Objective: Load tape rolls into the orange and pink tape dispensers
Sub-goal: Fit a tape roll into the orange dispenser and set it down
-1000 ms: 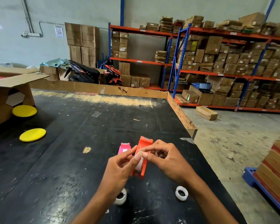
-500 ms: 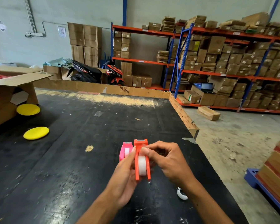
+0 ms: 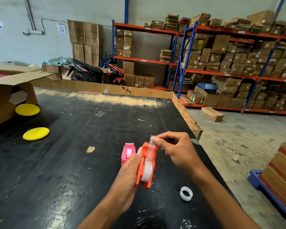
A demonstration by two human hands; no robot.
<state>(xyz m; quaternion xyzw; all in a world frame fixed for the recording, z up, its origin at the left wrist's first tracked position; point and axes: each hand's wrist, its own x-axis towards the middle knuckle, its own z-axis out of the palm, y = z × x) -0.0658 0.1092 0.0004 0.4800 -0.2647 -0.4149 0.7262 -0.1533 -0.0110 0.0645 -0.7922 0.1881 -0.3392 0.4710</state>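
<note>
My left hand (image 3: 128, 175) grips the orange tape dispenser (image 3: 146, 167) from its left side and holds it above the black table. A white tape roll (image 3: 146, 171) sits inside it. My right hand (image 3: 175, 150) pinches the clear tape end (image 3: 151, 142) at the dispenser's top and holds it stretched over the cutter. The pink dispenser (image 3: 128, 153) stands on the table just left of the orange one, with a white roll showing in it. An empty white tape core (image 3: 186, 193) lies on the table to the right, under my right forearm.
Two yellow discs (image 3: 36, 133) (image 3: 27, 109) lie at the left next to an open cardboard box (image 3: 8, 93). A raised wooden rim (image 3: 185, 113) borders the black table (image 3: 73, 154) at the back and right. Beyond are shelves of cartons and a blue pallet (image 3: 262, 184).
The right hand has pulled the tape end up from the roll to the top of the orange dispenser. The left hand has tilted and raised the dispenser slightly. The white core is in view again.
</note>
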